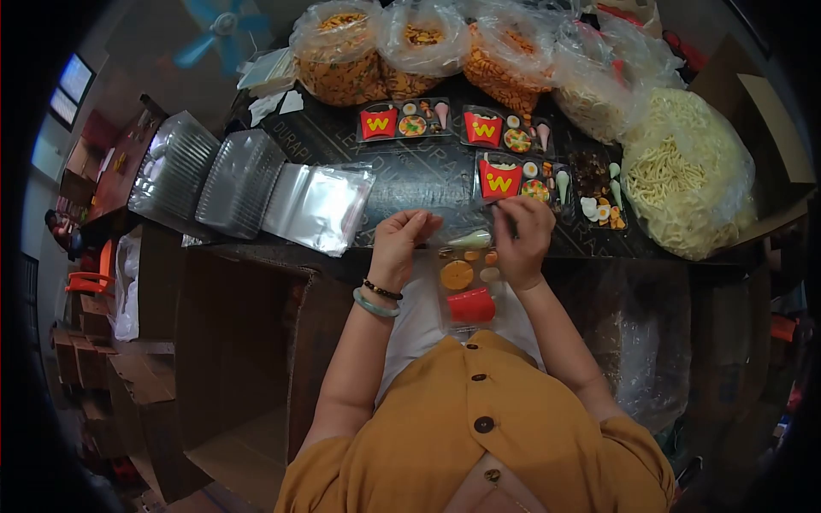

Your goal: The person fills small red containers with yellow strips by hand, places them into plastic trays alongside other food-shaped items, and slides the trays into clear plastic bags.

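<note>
A clear plastic bag with toy food inside hangs at the table's front edge, over my lap. A red fries box, an orange disc, several small pieces and a pale green ice cream cone show through it. My left hand is closed in a pinch at the bag's upper left, a dark beaded bracelet and a jade bangle on its wrist. At the upper right, the curled fingers of my right hand pinch the bag's top edge. Just beyond my right hand lies a filled tray with a red fries box.
Two more filled trays, a left one and a right one, lie farther back. Stacked clear trays and flat plastic bags are at left. Large bags of small pieces line the back; a bag of pale sticks stands right.
</note>
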A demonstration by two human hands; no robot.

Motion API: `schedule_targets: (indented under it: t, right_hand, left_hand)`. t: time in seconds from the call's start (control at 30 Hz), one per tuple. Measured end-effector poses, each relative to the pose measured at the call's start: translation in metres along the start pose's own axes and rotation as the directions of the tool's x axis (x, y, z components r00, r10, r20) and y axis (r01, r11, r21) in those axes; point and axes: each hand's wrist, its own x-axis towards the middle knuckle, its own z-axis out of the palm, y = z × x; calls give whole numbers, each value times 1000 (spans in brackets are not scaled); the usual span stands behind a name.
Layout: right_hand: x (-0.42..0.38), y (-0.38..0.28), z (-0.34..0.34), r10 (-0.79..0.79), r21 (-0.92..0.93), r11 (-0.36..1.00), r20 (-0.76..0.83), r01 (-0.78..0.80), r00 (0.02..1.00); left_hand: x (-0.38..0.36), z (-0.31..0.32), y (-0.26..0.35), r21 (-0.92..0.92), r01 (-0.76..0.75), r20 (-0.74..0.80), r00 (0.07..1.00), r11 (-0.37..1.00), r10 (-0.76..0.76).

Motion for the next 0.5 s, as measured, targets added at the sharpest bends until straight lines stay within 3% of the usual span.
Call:
schedule_targets:
  t: [0.03,0.07,0.1,0.27,0.43,0.5]
  right_hand:
    - [4,-12,-1,-244,27,970,173,243,954]
    - [3,-19,1,-462,95,884,327,458,824]
    - [-2,-15,15,-512,126,853,394,507,763]
    - [3,-6,44,-535,129,824,497,551,684]
    - [-1,3,58,-585,197,791,522,580,620]
    - [-3,4,66,-464,248,886,501,393,731]
  left_hand:
    - [1,-2,0,-41,26,17,1000,999,-26]
    - [1,-4,0,-79,58,36,998,995,-55]
    - [1,-6,1,-78,71,33,997,994,-69]
    - [1,-13,10,-121,137,256,961,983,-103]
    - [3,-10,2,132,59,112,991,989,-74]
    - [5,-4,3,189,35,77,996,981,-50]
